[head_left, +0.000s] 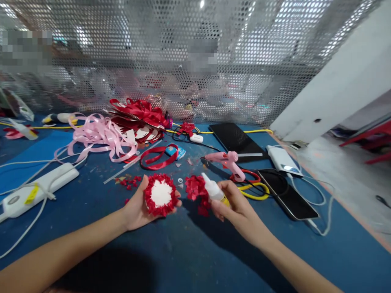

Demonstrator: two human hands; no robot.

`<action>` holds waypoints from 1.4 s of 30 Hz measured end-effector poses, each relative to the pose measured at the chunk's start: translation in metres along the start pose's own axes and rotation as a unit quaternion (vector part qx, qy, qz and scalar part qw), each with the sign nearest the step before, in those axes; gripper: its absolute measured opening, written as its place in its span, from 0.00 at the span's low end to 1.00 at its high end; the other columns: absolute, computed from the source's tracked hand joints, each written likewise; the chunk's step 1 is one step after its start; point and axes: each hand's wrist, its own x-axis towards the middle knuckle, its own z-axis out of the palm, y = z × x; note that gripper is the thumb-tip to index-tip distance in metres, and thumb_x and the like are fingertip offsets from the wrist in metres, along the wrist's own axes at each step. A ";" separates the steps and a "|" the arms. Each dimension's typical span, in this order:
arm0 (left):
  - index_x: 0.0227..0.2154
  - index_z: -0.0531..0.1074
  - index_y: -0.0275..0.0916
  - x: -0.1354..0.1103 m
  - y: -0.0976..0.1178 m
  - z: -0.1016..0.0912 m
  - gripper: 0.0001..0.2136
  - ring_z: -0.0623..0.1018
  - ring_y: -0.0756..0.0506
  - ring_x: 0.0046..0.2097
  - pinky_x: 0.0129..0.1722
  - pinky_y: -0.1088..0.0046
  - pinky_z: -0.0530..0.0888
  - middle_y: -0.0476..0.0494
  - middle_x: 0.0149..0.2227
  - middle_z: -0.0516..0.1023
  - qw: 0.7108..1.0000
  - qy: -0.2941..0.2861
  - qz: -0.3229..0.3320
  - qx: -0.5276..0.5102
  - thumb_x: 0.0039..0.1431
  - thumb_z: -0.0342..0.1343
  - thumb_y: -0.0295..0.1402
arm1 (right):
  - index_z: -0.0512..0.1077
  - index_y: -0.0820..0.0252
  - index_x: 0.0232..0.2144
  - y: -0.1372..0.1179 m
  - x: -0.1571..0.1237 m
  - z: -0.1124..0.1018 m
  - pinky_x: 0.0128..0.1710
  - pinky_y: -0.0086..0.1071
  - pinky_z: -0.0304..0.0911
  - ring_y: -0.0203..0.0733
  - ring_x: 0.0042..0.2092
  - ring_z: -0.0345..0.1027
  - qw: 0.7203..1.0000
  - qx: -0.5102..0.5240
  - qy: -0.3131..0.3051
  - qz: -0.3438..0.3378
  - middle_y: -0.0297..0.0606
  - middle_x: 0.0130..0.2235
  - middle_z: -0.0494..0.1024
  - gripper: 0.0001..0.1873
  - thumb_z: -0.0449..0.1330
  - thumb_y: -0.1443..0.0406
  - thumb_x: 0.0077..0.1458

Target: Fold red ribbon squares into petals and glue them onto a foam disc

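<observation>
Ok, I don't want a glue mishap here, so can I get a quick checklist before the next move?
1. Red-fringed white disc held in left hand: ok.
2. Squeeze bottle held in right hand: ok.
3. Nozzle uncapped: cannot tell.
4. Nozzle over disc: not ok, off to its right.
5. Red pieces nearby: ok, beside the bottle.
6. Pink glue gun cool: cannot tell.
</observation>
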 end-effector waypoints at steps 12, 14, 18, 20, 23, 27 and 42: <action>0.51 0.72 0.36 0.007 -0.036 0.002 0.19 0.71 0.38 0.57 0.58 0.62 0.63 0.40 0.52 0.76 0.983 -0.111 -0.098 -0.105 0.61 0.53 0.40 | 0.74 0.55 0.32 -0.017 -0.015 0.000 0.25 0.26 0.65 0.36 0.27 0.68 0.981 -0.089 0.155 -0.077 0.33 0.31 0.77 0.15 0.70 0.59 0.40; 0.53 0.69 0.35 0.005 -0.036 0.001 0.20 0.68 0.38 0.59 0.58 0.62 0.63 0.41 0.55 0.74 0.981 -0.126 -0.113 -0.098 0.63 0.49 0.40 | 0.74 0.54 0.32 -0.014 -0.016 0.000 0.25 0.26 0.66 0.36 0.28 0.70 0.976 -0.107 0.151 -0.118 0.33 0.32 0.78 0.14 0.70 0.60 0.41; 0.57 0.65 0.36 0.003 -0.036 0.004 0.25 0.68 0.39 0.59 0.58 0.63 0.64 0.43 0.54 0.74 0.977 -0.146 -0.112 -0.105 0.64 0.45 0.46 | 0.72 0.53 0.35 -0.010 -0.019 0.005 0.26 0.24 0.67 0.35 0.28 0.71 0.957 -0.154 0.137 -0.205 0.31 0.31 0.79 0.14 0.69 0.62 0.44; 0.57 0.65 0.38 0.003 -0.038 0.004 0.22 0.69 0.42 0.59 0.59 0.64 0.63 0.44 0.54 0.74 0.975 -0.162 -0.111 -0.103 0.66 0.44 0.43 | 0.71 0.53 0.36 -0.008 -0.021 0.008 0.28 0.25 0.69 0.35 0.29 0.72 0.944 -0.181 0.134 -0.241 0.31 0.32 0.78 0.14 0.69 0.62 0.45; 0.56 0.66 0.37 0.001 -0.042 0.005 0.19 0.69 0.43 0.59 0.59 0.66 0.63 0.44 0.55 0.73 0.977 -0.166 -0.108 -0.084 0.66 0.45 0.38 | 0.70 0.54 0.35 -0.005 -0.023 0.013 0.31 0.26 0.69 0.35 0.31 0.72 0.925 -0.210 0.132 -0.289 0.32 0.33 0.77 0.14 0.68 0.60 0.47; 0.53 0.70 0.37 -0.003 -0.046 0.006 0.17 0.73 0.46 0.56 0.55 0.72 0.67 0.43 0.53 0.75 0.985 -0.141 -0.088 -0.046 0.65 0.48 0.37 | 0.69 0.55 0.34 -0.002 -0.025 0.019 0.34 0.26 0.69 0.34 0.31 0.71 0.904 -0.247 0.132 -0.324 0.33 0.33 0.77 0.14 0.67 0.58 0.48; 0.55 0.67 0.50 -0.010 -0.055 0.018 0.20 0.72 0.45 0.56 0.53 0.71 0.68 0.50 0.47 0.79 0.986 -0.125 -0.106 0.023 0.59 0.56 0.39 | 0.64 0.57 0.31 -0.002 -0.037 0.023 0.30 0.25 0.66 0.30 0.28 0.67 0.892 -0.294 0.108 -0.325 0.27 0.28 0.73 0.14 0.66 0.60 0.50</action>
